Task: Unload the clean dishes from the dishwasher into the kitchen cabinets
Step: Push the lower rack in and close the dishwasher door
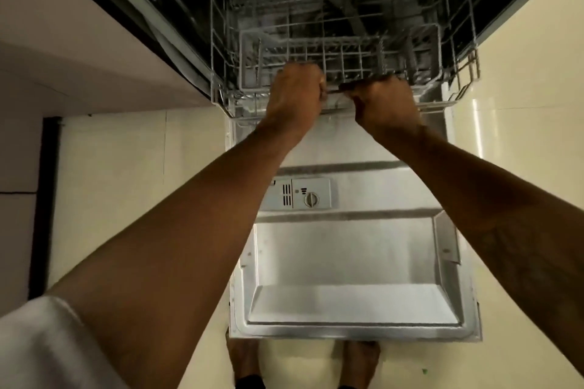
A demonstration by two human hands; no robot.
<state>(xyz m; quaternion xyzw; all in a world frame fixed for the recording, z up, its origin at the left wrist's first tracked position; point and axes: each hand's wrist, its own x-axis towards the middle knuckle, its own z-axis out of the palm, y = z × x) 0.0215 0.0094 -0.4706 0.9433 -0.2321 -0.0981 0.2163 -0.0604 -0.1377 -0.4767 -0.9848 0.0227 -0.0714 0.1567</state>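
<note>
Head camera looks straight down my outstretched arms at the dishwasher door [347, 249], which lies open and flat above the pale floor [126, 167]. The lower rack [218, 41], a grey wire basket, has its front edge over the hinge end of that door, with the rest inside the dark tub. My left hand [295, 91] and right hand [384, 101] sit side by side on the rack's front rail [333, 92], fingers [319, 85] of both curled round the wire in a firm grip. The wirework is too blurred for me to tell what it carries. A detergent dispenser [298, 193] with a round knob sits on the door's inner face, and my feet [243, 360] stand at its outer edge. A white sleeve [38, 341] covers my left upper arm.
</note>
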